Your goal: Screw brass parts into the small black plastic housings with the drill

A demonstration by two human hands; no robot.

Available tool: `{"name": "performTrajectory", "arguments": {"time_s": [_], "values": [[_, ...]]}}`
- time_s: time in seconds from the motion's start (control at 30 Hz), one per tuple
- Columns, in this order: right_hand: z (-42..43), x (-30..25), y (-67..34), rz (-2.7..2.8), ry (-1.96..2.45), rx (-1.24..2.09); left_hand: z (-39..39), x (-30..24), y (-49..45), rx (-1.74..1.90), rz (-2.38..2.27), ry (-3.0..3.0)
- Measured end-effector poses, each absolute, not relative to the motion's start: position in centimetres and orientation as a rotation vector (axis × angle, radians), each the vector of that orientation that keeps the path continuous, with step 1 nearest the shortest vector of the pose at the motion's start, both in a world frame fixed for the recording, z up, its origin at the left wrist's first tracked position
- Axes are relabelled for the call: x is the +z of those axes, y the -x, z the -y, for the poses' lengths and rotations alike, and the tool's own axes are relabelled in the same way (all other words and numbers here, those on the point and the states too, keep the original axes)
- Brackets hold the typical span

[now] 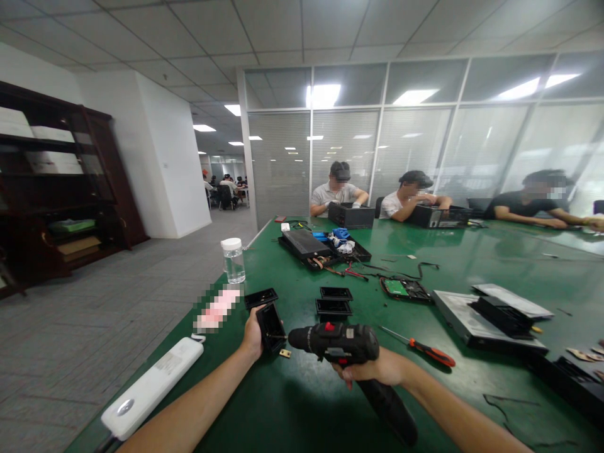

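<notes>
A small black plastic frame (271,326) is steadied on the green counter (306,402), with a black cordless driver (337,343) levelled at it.
The frame is gripped by the left hand (252,336) and the driver clenched in the right hand (377,368); squarer bit alignment is judged needed.

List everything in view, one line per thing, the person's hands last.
table: one, green, foreground
drill: one, black with red switch, in the right grip
held frame: one, black, in the left grip
loose frames: three, black, on the table beyond the grips
screwdriver: one, red handle, right of the drill
bottle: one, clear with white cap, left table edge
long unit: one, white, near left table edge
circuit board: one, green, mid-table
dismantled units: two, black, mid-table and right side
co-workers: three, light and dark shirts, far side
left grip: one, bare, closed on the held frame
right grip: one, bare, closed on the drill
</notes>
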State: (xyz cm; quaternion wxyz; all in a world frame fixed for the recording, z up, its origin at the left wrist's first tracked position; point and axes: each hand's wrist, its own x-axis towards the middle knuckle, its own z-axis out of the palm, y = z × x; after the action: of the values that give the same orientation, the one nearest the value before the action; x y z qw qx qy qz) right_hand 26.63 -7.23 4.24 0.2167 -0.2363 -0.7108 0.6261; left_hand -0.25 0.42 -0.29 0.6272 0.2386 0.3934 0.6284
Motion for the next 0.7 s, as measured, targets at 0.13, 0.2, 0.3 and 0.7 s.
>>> {"name": "performTrajectory", "arguments": {"time_s": [0.13,0.2,0.3,0.7], "values": [[7.8,5.1,-26.5,1.948,0.668,1.746,-0.3,-0.1,0.2,1.426,-0.912,-0.543],[8.2,5.6,-26.5,1.939,0.707,1.742,-0.2,0.0,0.1,1.422,-0.913,-0.538],[8.6,6.1,-26.5,1.967,0.735,1.742,-0.2,0.1,0.1,1.418,-0.911,-0.527],[8.2,5.3,-26.5,1.983,0.698,1.713,-0.2,0.0,0.1,1.441,-0.901,-0.527]]}}
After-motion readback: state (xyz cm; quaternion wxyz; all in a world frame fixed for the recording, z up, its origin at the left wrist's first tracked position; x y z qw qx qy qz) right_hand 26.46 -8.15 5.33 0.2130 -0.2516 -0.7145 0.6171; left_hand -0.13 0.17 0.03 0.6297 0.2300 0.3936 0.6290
